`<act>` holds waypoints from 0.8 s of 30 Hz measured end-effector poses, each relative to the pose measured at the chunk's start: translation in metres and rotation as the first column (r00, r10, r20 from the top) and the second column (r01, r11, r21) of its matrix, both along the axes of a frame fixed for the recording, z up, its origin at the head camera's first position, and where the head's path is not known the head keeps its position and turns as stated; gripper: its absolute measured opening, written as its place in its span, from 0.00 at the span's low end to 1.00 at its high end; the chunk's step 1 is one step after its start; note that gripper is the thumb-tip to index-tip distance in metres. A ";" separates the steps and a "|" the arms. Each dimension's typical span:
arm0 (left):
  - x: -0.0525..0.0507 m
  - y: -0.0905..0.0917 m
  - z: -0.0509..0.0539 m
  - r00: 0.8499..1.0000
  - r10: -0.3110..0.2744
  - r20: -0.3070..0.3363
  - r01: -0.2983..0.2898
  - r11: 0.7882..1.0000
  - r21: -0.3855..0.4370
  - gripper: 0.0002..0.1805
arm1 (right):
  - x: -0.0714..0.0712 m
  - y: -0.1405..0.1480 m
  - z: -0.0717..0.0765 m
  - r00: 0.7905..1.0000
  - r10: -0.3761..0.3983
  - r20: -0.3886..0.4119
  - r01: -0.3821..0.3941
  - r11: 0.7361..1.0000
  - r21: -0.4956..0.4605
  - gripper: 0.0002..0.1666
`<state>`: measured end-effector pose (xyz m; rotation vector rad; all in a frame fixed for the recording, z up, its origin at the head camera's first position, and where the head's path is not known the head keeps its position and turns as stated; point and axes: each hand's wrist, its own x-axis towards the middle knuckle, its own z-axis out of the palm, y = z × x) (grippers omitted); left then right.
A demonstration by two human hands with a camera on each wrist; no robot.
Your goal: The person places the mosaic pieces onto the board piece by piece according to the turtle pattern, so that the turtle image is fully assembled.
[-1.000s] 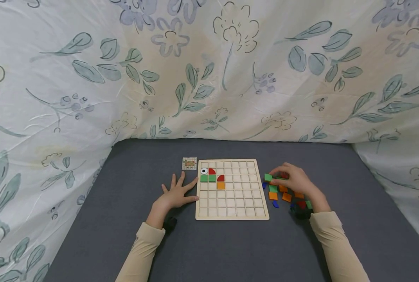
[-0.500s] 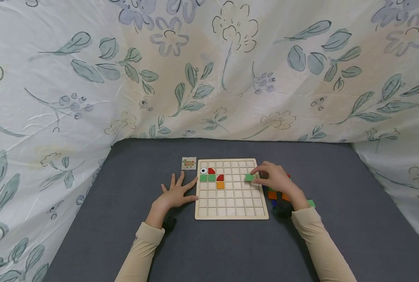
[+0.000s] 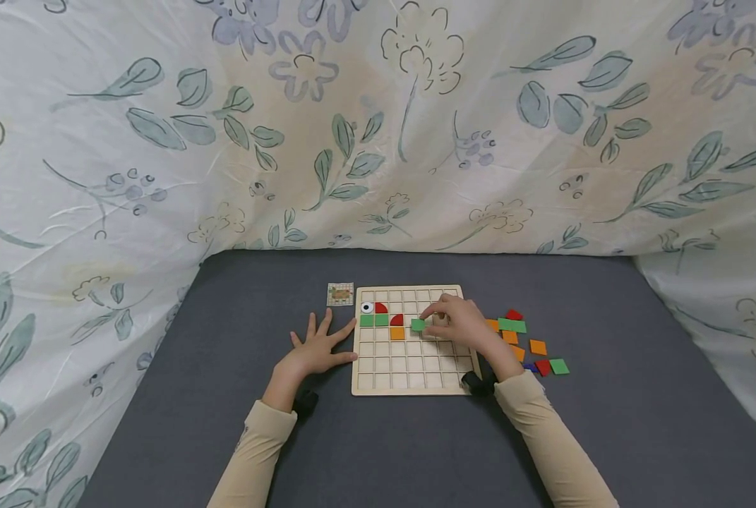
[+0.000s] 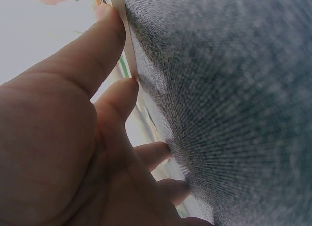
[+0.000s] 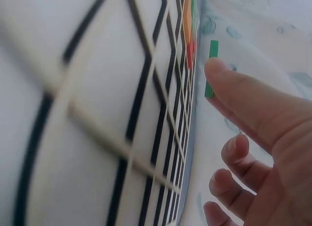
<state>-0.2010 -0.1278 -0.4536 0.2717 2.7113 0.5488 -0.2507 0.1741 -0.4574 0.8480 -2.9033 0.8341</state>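
My right hand [image 3: 459, 323] pinches a green square tile [image 3: 418, 324] between thumb and fingertips, above the gridded wooden board [image 3: 390, 374]. In the right wrist view the green tile [image 5: 213, 48] is seen edge-on, apart from the board. My left hand [image 3: 315, 353] lies spread at the board's left side, its thumb and index finger touching the edge. Set in the board's upper left cells are a black-and-white eye tile [image 3: 368, 307], two green squares [image 3: 374, 320], two red quarter-round tiles [image 3: 397, 320] and an orange square [image 3: 397, 333].
To the right of the board lie several loose tiles, among them an orange square [image 3: 538, 347], a green square [image 3: 559, 366] and a red tile [image 3: 514, 315]. A small printed card [image 3: 340, 294] lies beyond the left hand. A floral curtain [image 3: 378, 176] hangs behind the dark table [image 3: 384, 451].
From the loose tiles, my right hand has moved left over the board with the green square tile still pinched. The left hand has stayed at the board's edge.
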 end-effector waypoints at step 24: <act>0.000 -0.001 0.000 1.000 0.003 0.015 -0.003 1.000 0.000 0.39 | 0.007 -0.065 0.002 0.999 0.010 -0.037 -0.007 0.995 0.099 0.14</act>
